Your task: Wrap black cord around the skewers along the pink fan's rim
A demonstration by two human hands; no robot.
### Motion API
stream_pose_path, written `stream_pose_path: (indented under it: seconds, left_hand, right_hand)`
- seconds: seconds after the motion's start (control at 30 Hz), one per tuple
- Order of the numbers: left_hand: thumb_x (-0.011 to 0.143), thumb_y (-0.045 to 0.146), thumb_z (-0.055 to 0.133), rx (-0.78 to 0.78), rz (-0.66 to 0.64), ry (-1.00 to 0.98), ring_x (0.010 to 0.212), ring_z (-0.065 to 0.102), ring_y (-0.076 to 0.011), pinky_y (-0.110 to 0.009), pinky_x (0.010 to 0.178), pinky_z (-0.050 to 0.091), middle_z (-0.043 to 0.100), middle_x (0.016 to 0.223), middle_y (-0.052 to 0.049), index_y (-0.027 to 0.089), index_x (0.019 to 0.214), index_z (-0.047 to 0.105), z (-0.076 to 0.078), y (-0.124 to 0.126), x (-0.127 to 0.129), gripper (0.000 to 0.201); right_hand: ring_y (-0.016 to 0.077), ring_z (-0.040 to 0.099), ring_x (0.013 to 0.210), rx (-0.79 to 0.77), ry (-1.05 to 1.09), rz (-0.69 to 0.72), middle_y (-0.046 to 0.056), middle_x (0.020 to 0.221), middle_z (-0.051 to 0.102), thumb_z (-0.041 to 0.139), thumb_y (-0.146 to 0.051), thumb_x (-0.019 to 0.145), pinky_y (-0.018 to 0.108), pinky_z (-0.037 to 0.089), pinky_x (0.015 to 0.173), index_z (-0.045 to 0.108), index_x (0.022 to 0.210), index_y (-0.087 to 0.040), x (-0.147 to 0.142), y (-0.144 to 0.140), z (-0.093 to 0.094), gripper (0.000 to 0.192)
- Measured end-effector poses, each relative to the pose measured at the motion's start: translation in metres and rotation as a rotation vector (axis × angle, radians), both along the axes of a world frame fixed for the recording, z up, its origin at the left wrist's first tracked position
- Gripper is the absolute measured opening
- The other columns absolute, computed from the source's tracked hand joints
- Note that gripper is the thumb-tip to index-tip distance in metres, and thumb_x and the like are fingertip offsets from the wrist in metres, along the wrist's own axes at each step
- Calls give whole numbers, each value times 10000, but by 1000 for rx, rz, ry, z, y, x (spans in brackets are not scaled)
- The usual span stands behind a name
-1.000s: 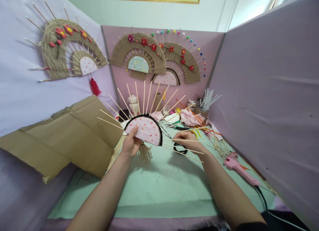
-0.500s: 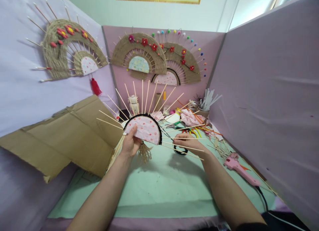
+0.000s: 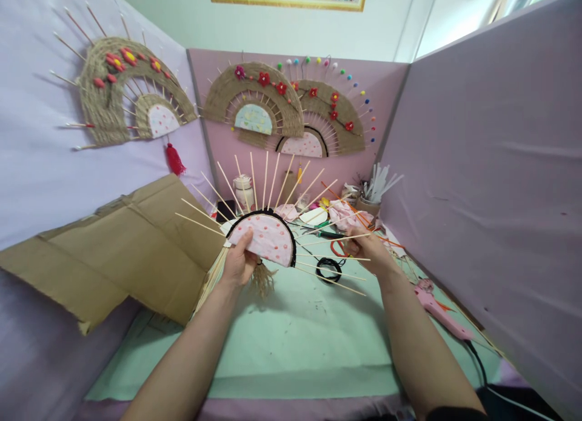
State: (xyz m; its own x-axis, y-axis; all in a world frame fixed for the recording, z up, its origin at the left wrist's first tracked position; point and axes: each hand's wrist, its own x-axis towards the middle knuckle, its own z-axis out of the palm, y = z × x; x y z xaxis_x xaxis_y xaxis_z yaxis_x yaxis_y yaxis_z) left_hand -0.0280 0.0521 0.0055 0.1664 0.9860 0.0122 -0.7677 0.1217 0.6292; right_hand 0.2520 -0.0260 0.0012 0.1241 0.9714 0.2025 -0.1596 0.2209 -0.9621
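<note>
Left hand (image 3: pixel 240 260) gripped dotted half-round panel (image 3: pixel 267 239) above green table (image 3: pixel 291 348), thumb in front | pale sticks (image 3: pixel 265 180) fanned from its black rim (image 3: pixel 293 245) | right hand (image 3: pixel 367 250) fingers curled by orange loop handle (image 3: pixel 337 249), grip could not be told | black cord coil (image 3: pixel 318 270) lay near right hand

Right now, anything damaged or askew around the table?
Mostly the cardboard at left: creased, its lower edge ragged. Pink cloth lies crumpled at the back. The fan in the left hand shows no visible damage.
</note>
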Motion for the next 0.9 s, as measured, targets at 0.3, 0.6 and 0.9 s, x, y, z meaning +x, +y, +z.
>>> stream_pose_path:
  seconds: [0.3,0.6,0.9]
  left_hand:
    - [682,139,672,46,-11,70,726,650,-138,-242,695,527,695,841,-36,140,904,616,-3,-2,3,229]
    - [686,123,664,40,3,87,724,650,-138,-253,732,521,693,836,-39,147,893,620,-4,-1,5,213]
    - [686,130,669,62,12,106,736,647,-134,-239,711,528,692,847,-41,136,891,625,-4,-1,4,209]
  right_hand:
    - [66,250,423,139,127,-147,-64,489,294,646,-420,708,218,213,411,444,623,-197,1,2,8,313]
    - [75,320,443,252,45,-414,-48,558,353,521,-486,778,216,253,411,474,776,-225,2,1,12,265]
    - [62,351,464,396,177,-443,-46,596,397,589,-409,751,210,310,453,465,728,-224,-1,-5,17,224]
